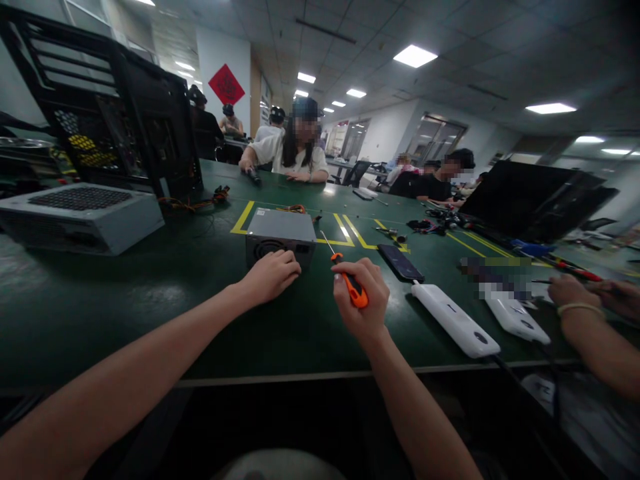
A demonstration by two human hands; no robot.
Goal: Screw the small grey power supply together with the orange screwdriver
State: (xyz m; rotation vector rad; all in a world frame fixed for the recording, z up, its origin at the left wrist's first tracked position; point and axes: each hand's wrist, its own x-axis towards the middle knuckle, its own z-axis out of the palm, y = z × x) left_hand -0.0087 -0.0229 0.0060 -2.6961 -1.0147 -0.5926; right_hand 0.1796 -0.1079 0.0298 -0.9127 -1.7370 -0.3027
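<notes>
A grey computer power supply (283,225) stands on the green table in front of me, its fan grille and socket side facing me. My left hand (274,272) lies against its near side, fingers bent and pressed together on it; the fingertips are partly hidden. To the right, my right hand (363,293) is closed around the orange and black handle of a screwdriver (336,257). The thin shaft points up and away, with its tip apart from the power supply, just right of it. Orange and black cables (295,209) lie behind the power supply.
A second power supply (85,217) and a tall black computer case (115,113) stand at left. To the right lie a phone (400,263), a white power bank (455,319) and cables (440,220). A co-worker's hands (577,297) work at far right; another person sits opposite.
</notes>
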